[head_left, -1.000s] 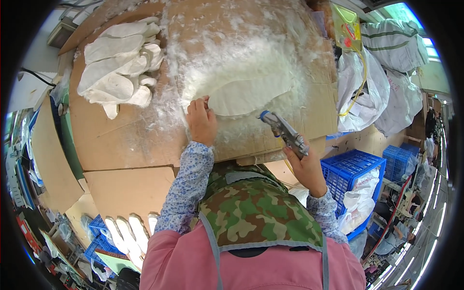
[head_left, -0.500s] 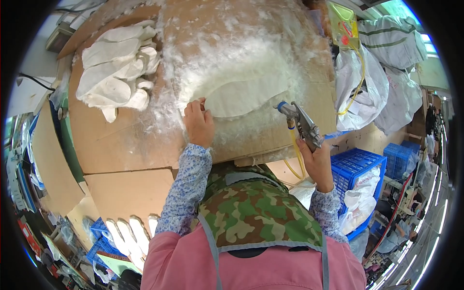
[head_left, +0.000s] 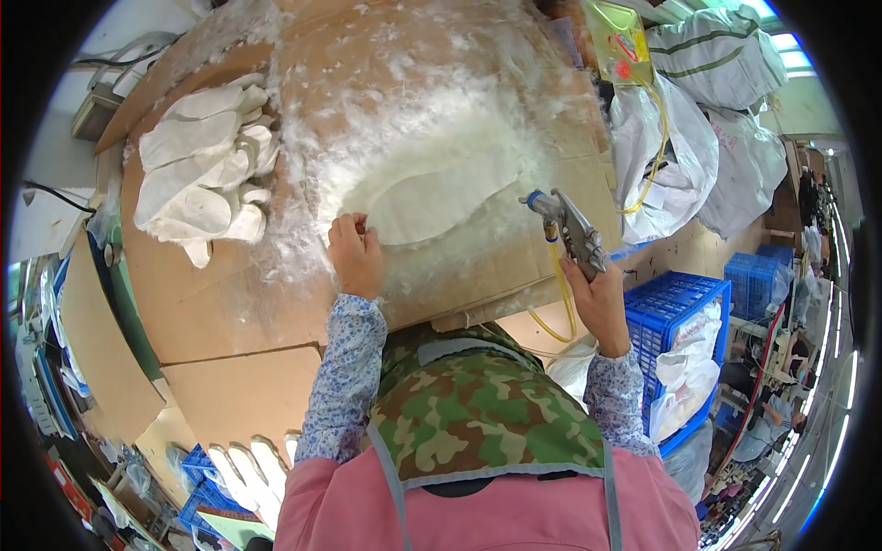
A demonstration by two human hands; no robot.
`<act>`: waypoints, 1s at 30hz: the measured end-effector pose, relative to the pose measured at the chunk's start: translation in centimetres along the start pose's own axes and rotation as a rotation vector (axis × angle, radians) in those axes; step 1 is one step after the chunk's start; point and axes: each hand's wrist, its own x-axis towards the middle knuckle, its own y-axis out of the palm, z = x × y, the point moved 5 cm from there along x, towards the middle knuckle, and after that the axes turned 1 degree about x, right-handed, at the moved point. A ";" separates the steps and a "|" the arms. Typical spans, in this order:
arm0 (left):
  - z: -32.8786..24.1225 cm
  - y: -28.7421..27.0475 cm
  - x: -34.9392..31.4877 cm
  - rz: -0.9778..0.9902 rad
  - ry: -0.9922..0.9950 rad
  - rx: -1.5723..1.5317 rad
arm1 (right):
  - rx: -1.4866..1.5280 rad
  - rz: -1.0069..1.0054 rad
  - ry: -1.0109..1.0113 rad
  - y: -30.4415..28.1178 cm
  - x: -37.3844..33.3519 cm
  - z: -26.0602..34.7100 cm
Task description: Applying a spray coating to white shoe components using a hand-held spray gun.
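A pale, sole-shaped insole [head_left: 443, 204] lies slantwise on the cardboard-covered table [head_left: 211, 308], with white fibre fluff all around it. At its left end, my left hand [head_left: 356, 261] has its fingers curled and pinching the rim. My right hand [head_left: 599, 301] grips a metal spray gun [head_left: 579, 231] by the handle, close to the table's front right edge. The gun's blue-ringed nozzle points left toward the insole's right end, a short way off it. A yellow hose [head_left: 563, 292] hangs down from the gun.
Several pale soles lie in a heap [head_left: 197, 170] at the left of the table. Blue crates [head_left: 675, 317] holding white pieces stand at the right, below large white sacks [head_left: 721, 55]. More long pale pieces [head_left: 248, 473] stand at lower left.
The whole view has shifted slightly, so the table sits a little further left. Both hands keep their holds, on the insole and on the spray gun.
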 end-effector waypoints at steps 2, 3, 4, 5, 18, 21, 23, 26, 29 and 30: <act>-0.3 -0.1 0.1 -0.033 0.048 0.008 | 0.012 0.001 0.015 -0.2 0.0 -0.1; -0.3 -0.1 0.1 -0.041 0.053 0.019 | 0.032 -0.010 0.015 -0.3 0.1 -0.2; -0.5 -0.2 0.1 -0.049 0.068 0.034 | 0.024 0.004 0.030 -0.3 0.1 -0.3; -0.6 -0.3 0.1 -0.056 0.082 0.049 | 0.010 -0.022 0.018 -0.4 0.1 -0.3; -2.1 -1.6 0.1 -0.019 -0.060 -0.195 | 0.083 0.078 0.016 -0.2 -1.1 -0.3; -3.1 -2.6 -0.8 0.030 -0.180 -0.540 | 0.033 0.166 0.177 -0.2 -2.3 -0.7; -4.1 -4.1 -1.7 -0.031 -0.141 -0.613 | 0.218 0.102 -0.002 0.1 -2.5 0.2; -4.3 -8.0 -3.3 -0.136 -0.067 -0.729 | 0.318 0.120 0.069 0.6 -2.8 -0.1; -1.6 -12.6 -6.2 -0.195 -0.168 -0.930 | 0.348 0.179 0.096 1.1 -3.0 0.1; -0.1 -14.0 -7.3 -0.230 -0.257 -0.890 | 0.344 0.185 0.086 1.2 -2.9 0.2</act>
